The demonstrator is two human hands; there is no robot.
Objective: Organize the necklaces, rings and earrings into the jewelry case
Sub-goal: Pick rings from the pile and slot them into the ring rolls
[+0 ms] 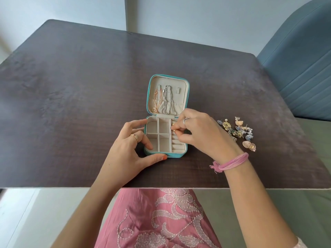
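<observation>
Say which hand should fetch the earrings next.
Probably the right hand: the earrings lie just beside it on the table, while the left hand steadies the jewelry case.

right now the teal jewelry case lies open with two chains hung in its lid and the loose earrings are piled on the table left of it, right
Not quite. The head view shows the pile of loose earrings on the dark table to the right of the teal jewelry case, not the left. The case is open, with the two chains in its lid.
</observation>
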